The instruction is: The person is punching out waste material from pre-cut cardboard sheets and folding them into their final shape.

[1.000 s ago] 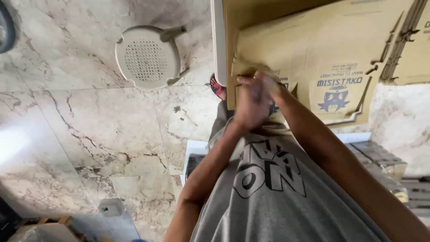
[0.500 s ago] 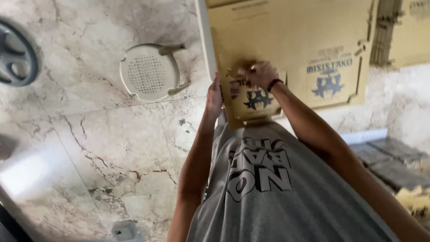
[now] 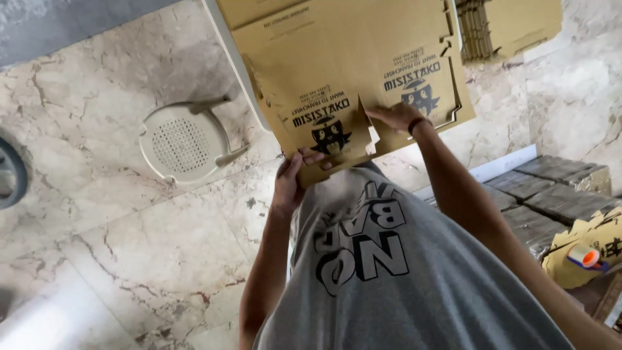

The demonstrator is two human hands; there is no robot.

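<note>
I see my left hand (image 3: pixel 293 176) gripping the lower edge of a flat brown cardboard box blank (image 3: pixel 337 71), fingers curled round it just above my grey shirt (image 3: pixel 402 279). My right hand (image 3: pixel 396 116) presses on the blank's face beside a raised flap (image 3: pixel 364 126); whether it pinches that flap I cannot tell. Two dark printed logos with lettering sit on the blank, one by each hand. A white plastic stool (image 3: pixel 184 144) stands on the marble floor (image 3: pixel 116 259) left. Far right, a tape roll (image 3: pixel 586 257) lies on cardboard scraps, near stacked bundles (image 3: pixel 551 188).
</note>
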